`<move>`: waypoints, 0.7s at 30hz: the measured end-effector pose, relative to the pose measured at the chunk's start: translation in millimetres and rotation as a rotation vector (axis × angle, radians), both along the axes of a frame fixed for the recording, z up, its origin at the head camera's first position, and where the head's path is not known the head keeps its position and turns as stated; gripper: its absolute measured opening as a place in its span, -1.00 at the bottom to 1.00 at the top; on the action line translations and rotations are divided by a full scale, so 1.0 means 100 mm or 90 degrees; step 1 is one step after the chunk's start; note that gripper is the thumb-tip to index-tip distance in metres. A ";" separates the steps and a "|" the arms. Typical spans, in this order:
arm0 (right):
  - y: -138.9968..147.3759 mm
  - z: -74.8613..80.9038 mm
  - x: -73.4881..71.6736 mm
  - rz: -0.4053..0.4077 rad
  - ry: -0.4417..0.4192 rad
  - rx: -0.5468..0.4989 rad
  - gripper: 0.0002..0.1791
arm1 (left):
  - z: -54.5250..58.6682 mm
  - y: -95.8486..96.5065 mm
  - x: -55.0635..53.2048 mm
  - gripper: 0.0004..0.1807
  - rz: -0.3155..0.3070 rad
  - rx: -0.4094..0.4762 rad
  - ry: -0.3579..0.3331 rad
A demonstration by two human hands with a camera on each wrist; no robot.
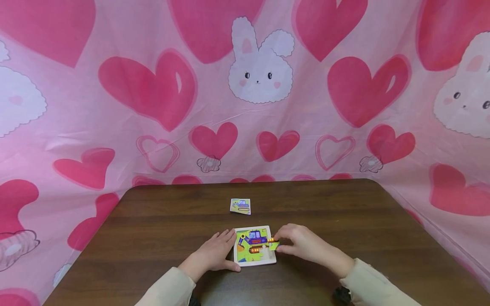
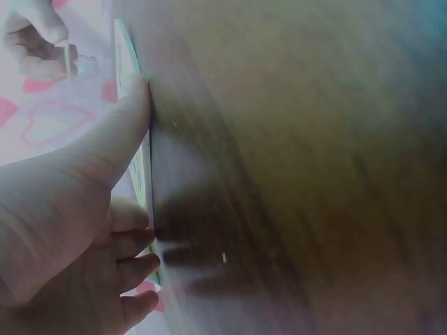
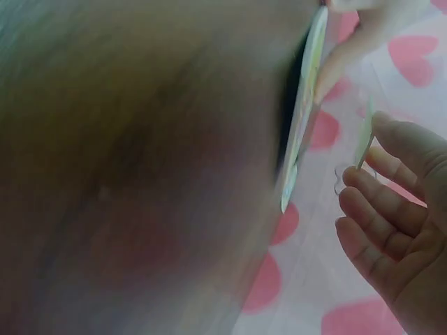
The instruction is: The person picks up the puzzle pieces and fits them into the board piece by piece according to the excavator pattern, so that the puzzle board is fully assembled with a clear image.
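Observation:
A jigsaw board (image 1: 258, 263) with a pale frame lies on the table, its picture a purple-blue digger on green. My left hand (image 1: 216, 253) rests along its left side, fingers extended at the edge and thumb by the near left corner. Over the board's right edge, my right hand (image 1: 302, 242) pinches a puzzle piece (image 1: 273, 246) with green and orange print between thumb and fingers. The right wrist view shows this thin piece (image 3: 364, 139) edge-on, raised off the board. Pale backing shows at the picture's lower right.
A small card (image 1: 240, 206) with a similar digger picture lies beyond the board on the brown wooden table (image 1: 172, 212). A pink cloth (image 1: 214, 114) with hearts and rabbits hangs behind the table's far edge and sides.

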State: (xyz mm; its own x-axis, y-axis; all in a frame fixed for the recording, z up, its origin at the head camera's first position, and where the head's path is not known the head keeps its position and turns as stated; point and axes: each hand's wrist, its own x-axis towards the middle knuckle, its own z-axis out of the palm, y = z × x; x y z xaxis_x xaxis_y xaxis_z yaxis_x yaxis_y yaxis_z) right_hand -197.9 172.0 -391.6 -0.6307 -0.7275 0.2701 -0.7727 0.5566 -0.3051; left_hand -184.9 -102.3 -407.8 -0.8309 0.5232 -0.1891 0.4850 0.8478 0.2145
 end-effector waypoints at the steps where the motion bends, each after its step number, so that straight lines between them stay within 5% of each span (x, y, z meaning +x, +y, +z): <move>1: -0.02 -0.01 0.00 0.005 -0.003 0.005 -0.78 | 0.00 0.00 0.00 0.00 0.001 0.001 -0.001; 9: -0.18 -0.07 0.00 0.014 -0.059 0.066 -0.77 | 0.00 0.00 0.00 0.00 0.004 0.003 -0.006; 21: -0.29 -0.08 -0.04 0.036 -0.012 0.126 -0.81 | -0.02 0.00 -0.02 0.00 0.002 0.000 -0.004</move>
